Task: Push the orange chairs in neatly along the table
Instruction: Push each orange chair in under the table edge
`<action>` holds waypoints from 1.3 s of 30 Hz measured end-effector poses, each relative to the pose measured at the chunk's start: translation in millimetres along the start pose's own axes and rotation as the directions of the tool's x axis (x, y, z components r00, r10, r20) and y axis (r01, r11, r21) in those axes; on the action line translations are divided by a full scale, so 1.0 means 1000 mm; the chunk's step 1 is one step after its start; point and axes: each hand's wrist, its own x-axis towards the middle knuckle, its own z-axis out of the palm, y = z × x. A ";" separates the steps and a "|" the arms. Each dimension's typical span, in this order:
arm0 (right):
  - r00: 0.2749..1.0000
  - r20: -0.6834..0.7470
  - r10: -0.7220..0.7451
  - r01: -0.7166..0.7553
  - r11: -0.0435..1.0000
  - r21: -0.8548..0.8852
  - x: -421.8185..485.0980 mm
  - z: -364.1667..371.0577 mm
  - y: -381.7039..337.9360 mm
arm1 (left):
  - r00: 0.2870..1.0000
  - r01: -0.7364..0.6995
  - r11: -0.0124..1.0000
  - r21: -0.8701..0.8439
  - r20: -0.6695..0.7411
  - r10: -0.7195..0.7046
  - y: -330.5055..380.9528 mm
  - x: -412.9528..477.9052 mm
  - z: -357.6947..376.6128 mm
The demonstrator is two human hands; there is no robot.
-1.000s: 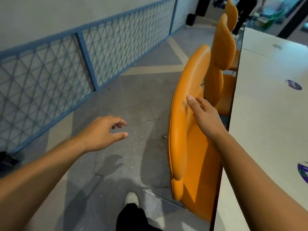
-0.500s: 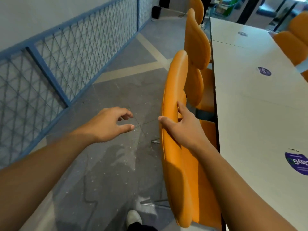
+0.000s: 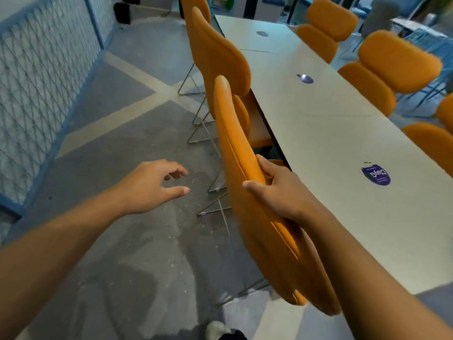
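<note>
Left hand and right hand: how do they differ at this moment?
The right hand grips the backrest of the nearest orange chair; the left hand holds nothing. The right hand is beside the table; the left hand hovers over the floor, fingers loosely curled. Both arms are bare and stretched forward.

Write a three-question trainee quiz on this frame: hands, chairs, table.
1. True or false: the left hand grips the nearest orange chair.
2. The right hand holds that chair by its: A) backrest edge B) metal leg C) seat.
3. Fill in: the purple sticker lies on the ____.
Key: 1 false, it holds nothing; 2 A; 3 table.
</note>
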 end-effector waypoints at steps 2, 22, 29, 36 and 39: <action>0.997 0.008 0.072 -0.072 0.997 -0.030 -0.001 0.001 -0.009 | 0.998 -0.056 0.998 0.011 0.021 0.056 -0.008 0.004 -0.013; 0.969 -0.130 0.210 -0.211 0.978 0.006 -0.005 0.020 -0.018 | 0.809 -0.578 0.735 0.354 0.364 0.461 0.042 0.157 -0.018; 0.959 -0.132 0.250 -0.251 0.968 0.008 -0.007 0.019 -0.021 | 0.711 -0.696 0.659 0.286 0.402 0.577 0.046 0.179 -0.016; 0.930 -0.178 0.321 -0.310 0.947 0.086 -0.012 0.023 -0.029 | 0.627 -0.776 0.588 0.228 0.383 0.679 0.041 0.196 -0.013; 0.895 -0.196 0.401 -0.383 0.915 0.124 -0.012 0.024 -0.036 | 0.594 -0.802 0.559 0.212 0.381 0.709 0.040 0.199 -0.014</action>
